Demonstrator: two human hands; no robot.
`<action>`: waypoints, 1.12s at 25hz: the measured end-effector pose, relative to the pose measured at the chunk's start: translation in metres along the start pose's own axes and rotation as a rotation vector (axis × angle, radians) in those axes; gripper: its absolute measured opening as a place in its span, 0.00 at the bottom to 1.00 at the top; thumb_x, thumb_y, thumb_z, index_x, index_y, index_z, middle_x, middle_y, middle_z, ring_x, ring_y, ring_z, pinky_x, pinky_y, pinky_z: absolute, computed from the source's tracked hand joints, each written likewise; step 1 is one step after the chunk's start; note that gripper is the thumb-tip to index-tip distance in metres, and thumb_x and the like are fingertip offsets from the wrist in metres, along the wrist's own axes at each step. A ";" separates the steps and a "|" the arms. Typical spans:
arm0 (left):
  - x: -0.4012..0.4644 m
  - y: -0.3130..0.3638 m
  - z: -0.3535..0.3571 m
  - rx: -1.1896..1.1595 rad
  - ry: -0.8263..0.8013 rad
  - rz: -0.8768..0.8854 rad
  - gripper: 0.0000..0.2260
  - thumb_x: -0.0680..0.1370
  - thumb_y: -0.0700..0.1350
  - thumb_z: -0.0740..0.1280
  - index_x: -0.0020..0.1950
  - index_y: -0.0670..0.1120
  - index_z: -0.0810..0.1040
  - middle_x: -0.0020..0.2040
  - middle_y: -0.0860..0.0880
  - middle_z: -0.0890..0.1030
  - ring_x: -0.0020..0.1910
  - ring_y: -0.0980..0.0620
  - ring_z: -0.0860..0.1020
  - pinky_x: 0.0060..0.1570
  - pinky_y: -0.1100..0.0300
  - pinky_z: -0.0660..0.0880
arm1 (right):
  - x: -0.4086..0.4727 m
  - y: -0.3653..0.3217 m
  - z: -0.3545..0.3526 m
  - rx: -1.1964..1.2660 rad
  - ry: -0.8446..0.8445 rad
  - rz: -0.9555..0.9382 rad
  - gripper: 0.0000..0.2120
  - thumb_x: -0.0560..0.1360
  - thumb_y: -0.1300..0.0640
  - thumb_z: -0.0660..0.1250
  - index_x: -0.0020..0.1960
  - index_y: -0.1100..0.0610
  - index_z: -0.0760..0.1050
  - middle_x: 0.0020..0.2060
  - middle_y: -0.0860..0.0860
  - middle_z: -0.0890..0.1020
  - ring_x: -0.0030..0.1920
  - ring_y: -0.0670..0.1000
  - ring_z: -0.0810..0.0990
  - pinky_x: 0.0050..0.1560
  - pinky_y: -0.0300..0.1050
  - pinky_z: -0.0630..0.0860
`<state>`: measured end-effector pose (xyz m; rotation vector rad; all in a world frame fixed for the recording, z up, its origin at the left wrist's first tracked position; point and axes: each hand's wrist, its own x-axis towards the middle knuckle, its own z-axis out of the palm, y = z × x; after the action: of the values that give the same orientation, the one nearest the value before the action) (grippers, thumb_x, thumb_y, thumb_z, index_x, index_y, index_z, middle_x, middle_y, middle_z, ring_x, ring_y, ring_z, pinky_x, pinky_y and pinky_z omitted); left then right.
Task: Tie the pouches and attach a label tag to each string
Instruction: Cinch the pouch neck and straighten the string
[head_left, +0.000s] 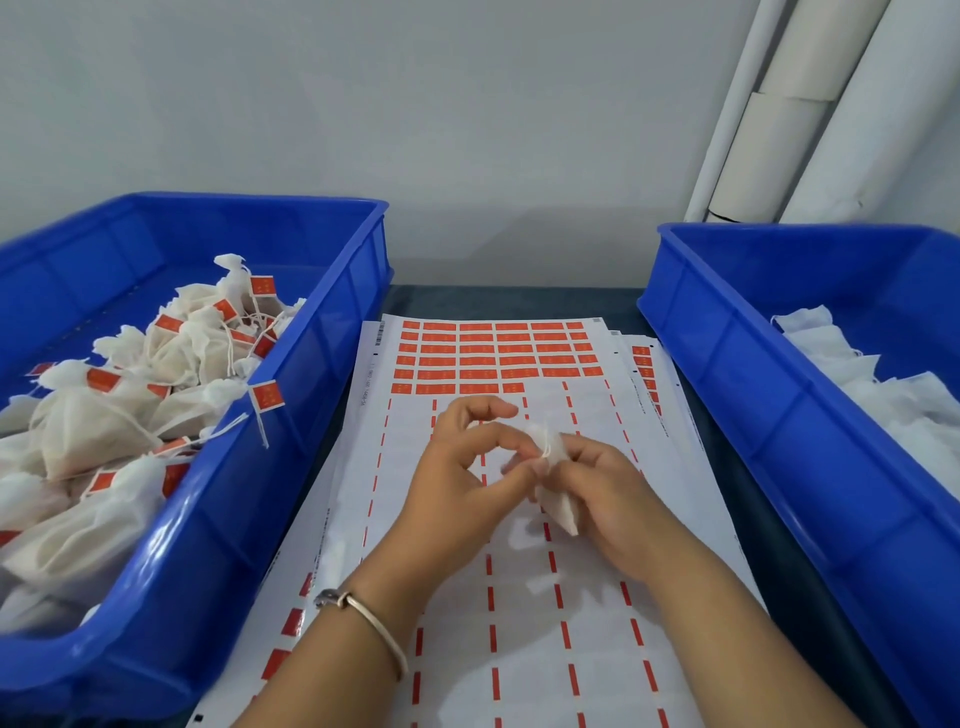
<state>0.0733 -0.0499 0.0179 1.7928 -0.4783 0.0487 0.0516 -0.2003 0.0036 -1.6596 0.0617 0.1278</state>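
Over the label sheet (498, 467) at frame centre, both hands are working one small white pouch (558, 499): the right hand (608, 499) is gripping its body while the left hand (467, 467) is pinching the string (545, 451) at its neck, remaining fingers curled loosely. At 9 o'clock a blue bin (249, 499) is holding tied pouches (104, 415) with red tags (266, 395); at 3 o'clock a second blue bin (753, 395) is holding loose white pouches (893, 395), both sitting on the dark tabletop (519, 299).
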 end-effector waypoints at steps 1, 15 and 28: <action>0.001 0.000 -0.001 -0.054 -0.010 -0.026 0.07 0.72 0.44 0.72 0.38 0.56 0.81 0.51 0.67 0.73 0.56 0.68 0.69 0.47 0.80 0.67 | -0.002 0.000 0.002 -0.085 -0.049 -0.005 0.11 0.78 0.54 0.61 0.49 0.43 0.81 0.48 0.42 0.83 0.52 0.44 0.79 0.55 0.41 0.73; 0.007 -0.006 0.007 -0.105 0.023 -0.306 0.06 0.79 0.46 0.62 0.43 0.51 0.75 0.35 0.54 0.78 0.33 0.57 0.76 0.34 0.69 0.74 | -0.003 0.001 0.018 -0.263 0.150 -0.151 0.12 0.73 0.55 0.71 0.48 0.43 0.69 0.43 0.40 0.79 0.43 0.43 0.81 0.35 0.27 0.74; 0.010 -0.006 0.013 -0.506 0.135 -0.604 0.09 0.76 0.38 0.57 0.40 0.40 0.76 0.39 0.41 0.75 0.39 0.47 0.71 0.36 0.59 0.72 | 0.000 0.011 0.029 -0.627 0.499 -0.520 0.10 0.72 0.58 0.73 0.53 0.54 0.82 0.43 0.41 0.78 0.41 0.32 0.72 0.44 0.23 0.65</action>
<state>0.0821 -0.0640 0.0114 1.3570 0.1558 -0.3413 0.0486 -0.1728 -0.0096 -2.2392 -0.0402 -0.7306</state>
